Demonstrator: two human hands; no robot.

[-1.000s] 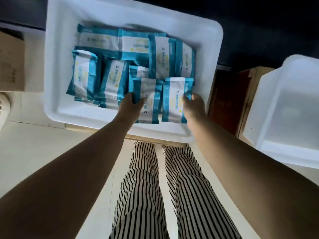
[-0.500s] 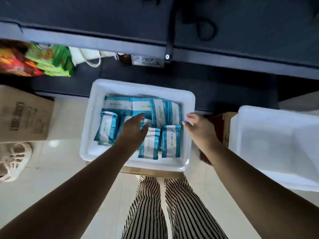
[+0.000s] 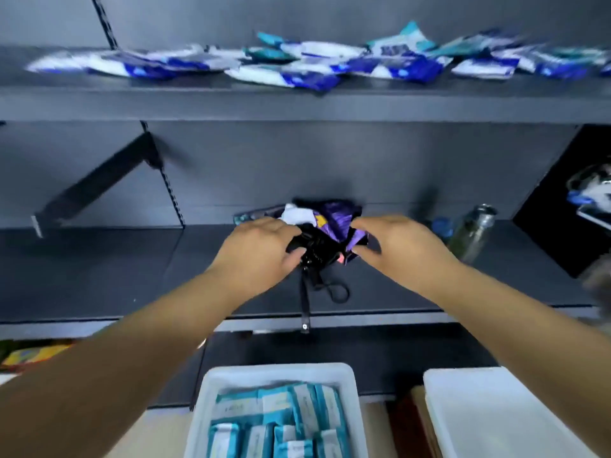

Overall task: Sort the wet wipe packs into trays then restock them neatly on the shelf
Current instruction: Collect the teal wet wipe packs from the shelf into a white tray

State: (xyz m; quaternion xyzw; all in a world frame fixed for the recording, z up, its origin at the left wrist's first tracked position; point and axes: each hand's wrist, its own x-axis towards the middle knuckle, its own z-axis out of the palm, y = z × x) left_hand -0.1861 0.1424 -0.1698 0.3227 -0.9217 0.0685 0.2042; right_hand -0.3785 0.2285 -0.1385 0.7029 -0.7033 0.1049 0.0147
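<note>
my left hand and right hand each pinch the black-purple bundle between them, teal wipe packs in the white tray below.

matt metal shelf, glossy plastic tray

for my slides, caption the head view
Both hands reach a dark bundle on the shelf above the tray.
</note>
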